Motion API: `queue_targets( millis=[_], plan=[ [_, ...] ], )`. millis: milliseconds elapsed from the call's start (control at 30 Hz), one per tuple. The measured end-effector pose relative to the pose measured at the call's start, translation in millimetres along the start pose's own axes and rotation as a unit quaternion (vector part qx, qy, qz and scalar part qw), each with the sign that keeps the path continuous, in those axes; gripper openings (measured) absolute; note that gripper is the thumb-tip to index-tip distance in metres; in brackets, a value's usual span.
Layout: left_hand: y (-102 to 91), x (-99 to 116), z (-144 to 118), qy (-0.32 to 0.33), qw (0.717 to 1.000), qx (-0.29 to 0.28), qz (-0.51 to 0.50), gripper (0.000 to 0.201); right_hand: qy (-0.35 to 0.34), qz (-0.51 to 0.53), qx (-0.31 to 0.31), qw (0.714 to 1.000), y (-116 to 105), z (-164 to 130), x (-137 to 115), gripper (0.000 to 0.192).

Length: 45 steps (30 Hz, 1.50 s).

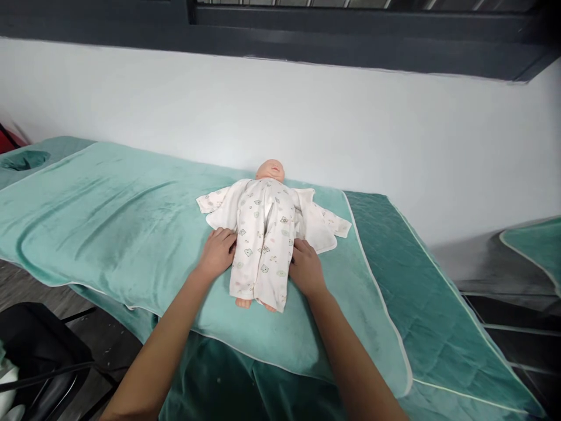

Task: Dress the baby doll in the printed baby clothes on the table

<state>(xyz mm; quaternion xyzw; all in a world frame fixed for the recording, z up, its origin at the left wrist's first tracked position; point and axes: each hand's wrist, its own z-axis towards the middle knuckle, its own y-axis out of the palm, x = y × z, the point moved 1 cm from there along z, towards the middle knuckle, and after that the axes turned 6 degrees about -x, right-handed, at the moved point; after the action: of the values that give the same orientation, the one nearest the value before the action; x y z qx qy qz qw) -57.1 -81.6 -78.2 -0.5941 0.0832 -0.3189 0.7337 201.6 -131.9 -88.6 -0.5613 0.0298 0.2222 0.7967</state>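
A baby doll (270,170) lies on its back on a light green towel (109,216), head toward the wall. It wears white printed trousers (263,245), and an open white jacket (319,225) is spread under it. My left hand (218,252) rests against the left side of the trousers at hip height. On the right side of the trousers, my right hand (305,268) presses in the same way. Both hands' fingers curl at the fabric edge. The doll's bare feet (243,303) stick out below the trouser legs.
The towel covers a darker green padded massage bed (421,280) that runs along a white wall (307,117). A face hole (24,159) shows at the bed's far left end. A black chair (39,351) stands at the lower left. Another green bed (532,242) is at the right.
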Motion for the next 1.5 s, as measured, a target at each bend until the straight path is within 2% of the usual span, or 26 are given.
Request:
queue_targets(
  millis=[100,267,400,600,800,1033,1167,1233,1333,1400,1500],
  plan=[
    [0.8,1,0,0.002,1.000,-0.007,0.026,0.015,0.034,-0.039,0.000,0.999,-1,-1,-1,0.018],
    [-0.4,3,3,0.030,0.999,-0.001,0.027,0.018,-0.006,0.058,-0.019,0.998,-3,-3,-2,0.019],
    [-0.5,3,7,0.051,0.998,-0.009,0.026,0.021,-0.006,0.087,-0.012,0.996,-3,-4,-1,0.016],
    [-1.7,4,10,0.030,0.999,-0.019,0.032,0.014,-0.007,0.089,-0.010,0.996,-2,-4,-1,0.018],
    [-5.0,5,2,-0.002,0.999,0.030,0.026,0.014,-0.028,0.080,-0.018,0.996,-3,-3,0,0.016],
    [-7.0,7,-1,-0.031,0.999,0.006,0.017,0.012,-0.034,0.094,-0.015,0.995,-6,-2,-1,0.018],
    [-4.7,3,-2,-0.061,0.998,0.005,0.012,0.014,0.040,0.115,0.003,0.993,-7,-3,-3,0.023],
    [-2.7,-1,-1,-0.093,0.995,0.027,-0.006,0.017,0.094,0.154,0.051,0.982,-7,-4,1,0.022],
    [-0.3,-9,1,-0.168,0.982,0.076,-0.037,0.019,0.193,0.205,0.155,0.947,-6,-6,17,0.021],
    [0.2,-13,2,-0.223,0.969,0.099,-0.033,0.020,0.246,0.184,0.200,0.930,-5,-8,34,0.023],
    [-0.6,-17,4,-0.281,0.954,0.106,-0.009,0.026,0.275,0.085,0.199,0.937,-5,-9,61,0.031]
  ],
)
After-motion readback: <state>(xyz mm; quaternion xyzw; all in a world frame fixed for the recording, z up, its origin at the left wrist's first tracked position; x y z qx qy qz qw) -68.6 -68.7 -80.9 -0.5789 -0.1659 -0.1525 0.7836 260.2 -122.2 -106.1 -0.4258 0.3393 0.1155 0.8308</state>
